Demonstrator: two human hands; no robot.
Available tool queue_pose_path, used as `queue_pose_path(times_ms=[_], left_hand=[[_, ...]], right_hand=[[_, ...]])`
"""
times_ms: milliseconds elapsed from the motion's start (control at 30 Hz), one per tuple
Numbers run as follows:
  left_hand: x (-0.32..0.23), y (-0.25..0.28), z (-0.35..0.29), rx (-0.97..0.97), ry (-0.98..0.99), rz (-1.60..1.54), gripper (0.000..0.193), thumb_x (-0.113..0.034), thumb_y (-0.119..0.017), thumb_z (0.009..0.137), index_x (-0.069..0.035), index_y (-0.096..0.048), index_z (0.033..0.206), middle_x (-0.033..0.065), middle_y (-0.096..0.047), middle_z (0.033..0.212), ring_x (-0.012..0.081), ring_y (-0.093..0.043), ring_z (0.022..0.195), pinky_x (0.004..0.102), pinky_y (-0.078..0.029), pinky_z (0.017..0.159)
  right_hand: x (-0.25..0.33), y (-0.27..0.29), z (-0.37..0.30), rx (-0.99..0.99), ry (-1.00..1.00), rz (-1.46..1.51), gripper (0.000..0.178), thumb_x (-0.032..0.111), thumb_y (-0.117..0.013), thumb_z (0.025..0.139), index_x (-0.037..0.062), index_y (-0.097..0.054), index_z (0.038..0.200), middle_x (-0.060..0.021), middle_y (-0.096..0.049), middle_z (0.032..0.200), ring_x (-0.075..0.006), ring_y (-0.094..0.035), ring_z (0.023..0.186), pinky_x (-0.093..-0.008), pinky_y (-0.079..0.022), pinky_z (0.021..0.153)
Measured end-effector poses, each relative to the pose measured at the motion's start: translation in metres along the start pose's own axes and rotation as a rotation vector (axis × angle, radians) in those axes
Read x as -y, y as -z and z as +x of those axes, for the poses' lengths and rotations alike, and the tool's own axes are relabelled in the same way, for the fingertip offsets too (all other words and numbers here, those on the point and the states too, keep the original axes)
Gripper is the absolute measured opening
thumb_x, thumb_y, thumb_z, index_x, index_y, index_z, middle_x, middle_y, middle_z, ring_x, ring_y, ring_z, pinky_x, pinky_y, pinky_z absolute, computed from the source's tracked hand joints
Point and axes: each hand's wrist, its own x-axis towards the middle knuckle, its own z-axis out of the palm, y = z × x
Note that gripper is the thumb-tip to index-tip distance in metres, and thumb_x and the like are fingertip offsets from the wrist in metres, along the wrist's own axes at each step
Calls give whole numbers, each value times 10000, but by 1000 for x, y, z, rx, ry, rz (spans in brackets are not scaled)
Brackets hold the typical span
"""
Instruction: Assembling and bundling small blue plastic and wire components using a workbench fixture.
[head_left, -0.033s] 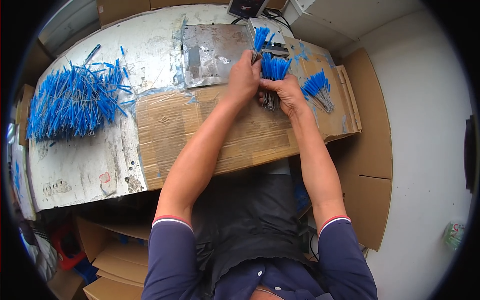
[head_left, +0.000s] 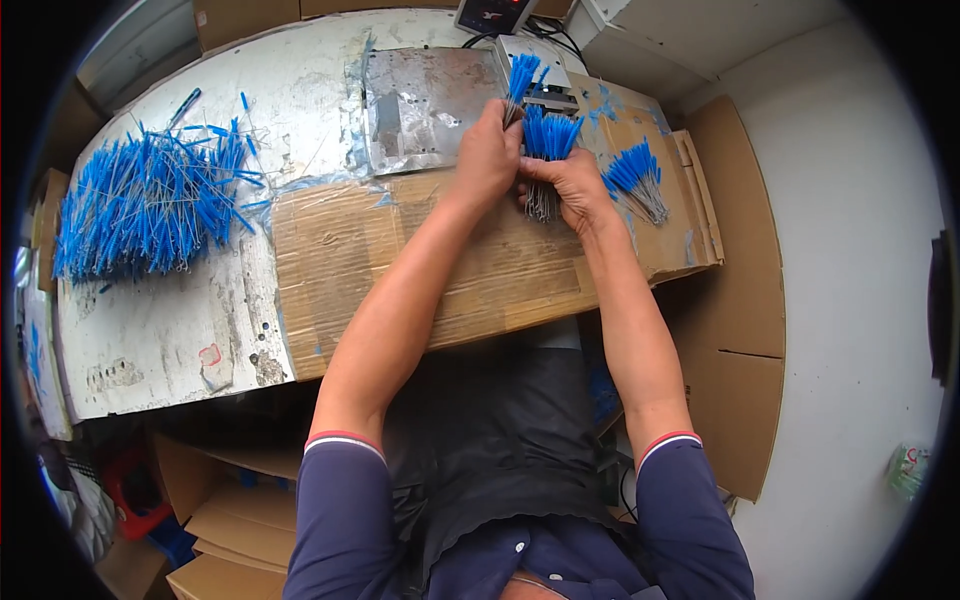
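no shift seen: at upper centre of frame, left grip pinched a small blue-tipped bundle, right grip a larger blue-tipped bundle, both remaining held.

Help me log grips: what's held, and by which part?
Left hand: smaller blue-tipped bunch; right hand: larger blue-tipped bunch; both by their thin grey stems.

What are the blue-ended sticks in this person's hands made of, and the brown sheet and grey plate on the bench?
Blue ends: probably plastic, evenly coloured, finish unclear. Thin stems: likely metal wire, silvery grey. Brown sheet: seemingly corrugated cardboard, tan with faint parallel ridges and a slight sheen. Grey plate: apparently bare metal, scuffed, with patchy reflections.
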Motion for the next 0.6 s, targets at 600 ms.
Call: queue_pose_path(times_ms=[600], left_hand=[[5, -1, -1, -29, -73, -7, 139, -99, -626, 972, -6, -591, 1069, 142, -715, 897, 248, -704, 814, 352, -534, 743]], right_hand=[[-5, 4, -10, -178, 55, 163, 153, -55, -743, 778, -23, -635, 881, -121, -676, 775, -228, -692, 597, -352, -611, 517]])
